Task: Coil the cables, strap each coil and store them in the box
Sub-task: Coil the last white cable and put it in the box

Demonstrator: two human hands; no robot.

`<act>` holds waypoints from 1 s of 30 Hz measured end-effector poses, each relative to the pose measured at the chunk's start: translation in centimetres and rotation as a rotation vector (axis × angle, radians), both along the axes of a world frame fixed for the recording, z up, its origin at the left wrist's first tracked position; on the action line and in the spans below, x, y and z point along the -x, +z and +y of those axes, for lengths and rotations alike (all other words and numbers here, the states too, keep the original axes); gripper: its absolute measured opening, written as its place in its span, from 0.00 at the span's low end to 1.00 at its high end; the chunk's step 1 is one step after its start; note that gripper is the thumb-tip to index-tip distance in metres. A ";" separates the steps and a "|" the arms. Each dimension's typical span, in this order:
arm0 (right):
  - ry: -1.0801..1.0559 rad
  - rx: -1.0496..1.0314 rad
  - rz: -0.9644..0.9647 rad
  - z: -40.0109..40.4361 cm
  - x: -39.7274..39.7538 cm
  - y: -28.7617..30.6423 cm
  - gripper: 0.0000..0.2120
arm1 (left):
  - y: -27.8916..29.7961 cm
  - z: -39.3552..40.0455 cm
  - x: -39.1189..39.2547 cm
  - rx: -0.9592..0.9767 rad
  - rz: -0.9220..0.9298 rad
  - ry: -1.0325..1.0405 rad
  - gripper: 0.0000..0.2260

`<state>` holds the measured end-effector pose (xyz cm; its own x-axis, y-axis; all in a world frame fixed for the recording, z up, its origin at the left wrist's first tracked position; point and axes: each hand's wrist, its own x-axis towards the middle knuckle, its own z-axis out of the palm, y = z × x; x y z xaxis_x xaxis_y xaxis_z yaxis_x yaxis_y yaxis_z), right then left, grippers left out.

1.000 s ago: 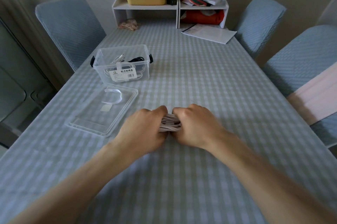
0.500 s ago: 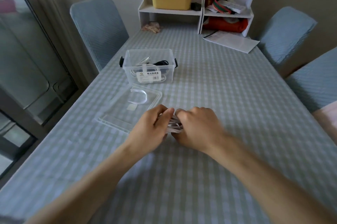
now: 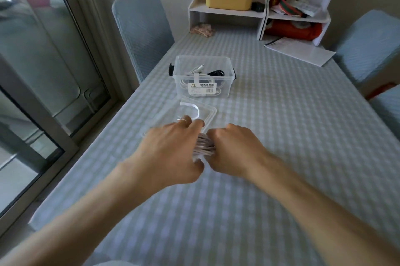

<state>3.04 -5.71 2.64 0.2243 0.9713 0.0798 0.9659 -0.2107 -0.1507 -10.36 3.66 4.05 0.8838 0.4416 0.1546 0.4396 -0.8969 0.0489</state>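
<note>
reading 欧式收纳盒, box label (image 3: 202, 88)

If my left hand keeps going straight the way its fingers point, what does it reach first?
Probably the white strap lying on the clear plastic lid, just beyond the left hand; the fingertips already overlap the lid's near edge, though depth is unclear.

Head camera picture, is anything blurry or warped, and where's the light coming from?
Head view: the left hand is smeared by motion, the right hand on the white cable coil a little sharper; the clear box and its label look crisp; wide-angle bending bows the window frame and forearms; soft daylight from the window side, faint shadows, no harsh glare.
</note>
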 end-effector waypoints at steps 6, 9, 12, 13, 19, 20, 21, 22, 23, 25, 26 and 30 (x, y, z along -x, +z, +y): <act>-0.001 -0.085 0.006 0.9 1.1 0.3 0.09 | -2.1 0.8 -0.3 -0.236 -0.094 0.039 0.18; 0.008 -0.094 0.035 1.6 1.1 0.1 0.10 | -3.3 1.7 -0.3 -0.256 -0.143 0.071 0.19; 0.012 -0.118 0.169 2.2 0.7 -0.1 0.13 | -3.8 2.7 0.1 -0.259 -0.142 0.136 0.17; -0.003 -0.130 0.231 2.4 0.4 -0.1 0.15 | -4.1 3.3 0.7 -0.234 -0.164 0.167 0.15; -0.073 -0.300 0.294 3.8 -2.8 -0.8 0.07 | -4.3 6.0 3.3 -0.036 -0.275 0.417 0.10; -0.074 -0.300 0.272 4.3 -3.1 -0.8 0.08 | -4.3 5.9 3.1 -0.014 -0.289 0.430 0.09; -0.068 -0.275 0.253 5.2 -3.0 -1.0 0.10 | -4.3 5.8 3.1 0.008 -0.280 0.438 0.09; -0.063 -0.235 0.232 6.0 -3.0 -1.2 0.12 | -4.2 5.6 3.0 0.032 -0.253 0.441 0.09; -0.057 -0.193 0.206 6.7 -3.1 -1.4 0.14 | -4.2 5.4 2.7 0.045 -0.219 0.437 0.09; -0.043 -0.129 0.180 7.8 -3.1 -2.0 0.14 | -4.3 4.9 2.6 0.036 -0.180 0.424 0.09; -0.037 -0.119 0.183 8.2 -3.2 -2.3 0.12 | -4.4 4.8 2.5 0.029 -0.178 0.421 0.09; -0.036 -0.322 0.254 7.2 -3.4 -2.9 0.07 | -4.3 4.9 2.9 0.045 -0.215 0.421 0.08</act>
